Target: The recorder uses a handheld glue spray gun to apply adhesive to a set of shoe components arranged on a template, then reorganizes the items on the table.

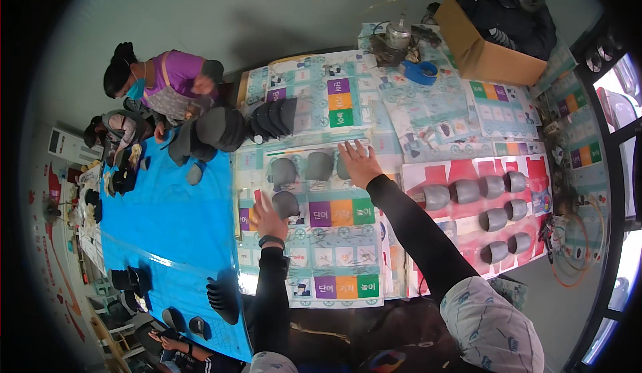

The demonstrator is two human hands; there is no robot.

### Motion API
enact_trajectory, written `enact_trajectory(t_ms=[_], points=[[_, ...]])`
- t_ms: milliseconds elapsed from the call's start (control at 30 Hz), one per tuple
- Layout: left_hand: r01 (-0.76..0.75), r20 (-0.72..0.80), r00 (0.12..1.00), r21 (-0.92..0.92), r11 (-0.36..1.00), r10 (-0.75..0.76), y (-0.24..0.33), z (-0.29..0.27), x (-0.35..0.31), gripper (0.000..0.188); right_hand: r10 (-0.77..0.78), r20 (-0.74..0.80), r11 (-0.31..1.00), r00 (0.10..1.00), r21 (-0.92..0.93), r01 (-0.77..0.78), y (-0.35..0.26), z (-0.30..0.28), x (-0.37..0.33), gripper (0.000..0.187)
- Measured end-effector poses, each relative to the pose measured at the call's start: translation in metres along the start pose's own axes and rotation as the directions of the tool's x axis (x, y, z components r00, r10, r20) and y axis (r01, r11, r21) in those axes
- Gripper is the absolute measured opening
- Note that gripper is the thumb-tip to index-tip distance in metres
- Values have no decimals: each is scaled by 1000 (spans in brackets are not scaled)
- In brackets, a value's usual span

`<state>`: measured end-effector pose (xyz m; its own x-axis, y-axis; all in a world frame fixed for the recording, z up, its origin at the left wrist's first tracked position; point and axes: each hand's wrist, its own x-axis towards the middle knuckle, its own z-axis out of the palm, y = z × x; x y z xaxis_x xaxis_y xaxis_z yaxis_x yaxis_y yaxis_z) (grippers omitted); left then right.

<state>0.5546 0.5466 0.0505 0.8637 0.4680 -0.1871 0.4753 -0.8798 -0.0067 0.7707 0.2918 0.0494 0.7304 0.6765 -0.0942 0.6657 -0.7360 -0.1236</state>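
My right hand [361, 163] lies over the sheet-covered table with its fingers spread. It partly covers a dark grey, rounded, curved piece [342, 168]. Left of that are two more such pieces, a middle piece [319, 166] and a left piece [283, 171]. Nearer to me, my left hand [269, 218] rests beside a lower grey piece [285, 204], its fingers stretched out and apart. Whether it touches that piece I cannot tell. A small red strip [258, 196] shows at its fingertips. Neither hand appears to grip anything.
On the right, a red-and-white sheet [461, 228] bears several grey curved pieces [493, 220]. Behind stand a blue tape roll [420, 72], a metal canister [398, 36] and a full cardboard box [491, 52]. Dark stacked pieces [221, 129] lie by a co-worker [167, 82] at the blue table [174, 226].
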Motion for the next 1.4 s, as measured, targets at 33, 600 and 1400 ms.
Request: enact_trajectory(t_ms=[33,600,1400], points=[[301,59,954,-150,942,-295,-3,10,-7,125,-28,27,999,999,23,27,-3,-10,-5,98],[298,-59,940,-332,895,-335,381,10,-124,136,769,-227,638,597,224,-736,167,-45,-265,115],[170,-9,985,-101,980,-172,305,-34,-91,123,496,-275,801,824,512,-311,128,-55,-270,92]])
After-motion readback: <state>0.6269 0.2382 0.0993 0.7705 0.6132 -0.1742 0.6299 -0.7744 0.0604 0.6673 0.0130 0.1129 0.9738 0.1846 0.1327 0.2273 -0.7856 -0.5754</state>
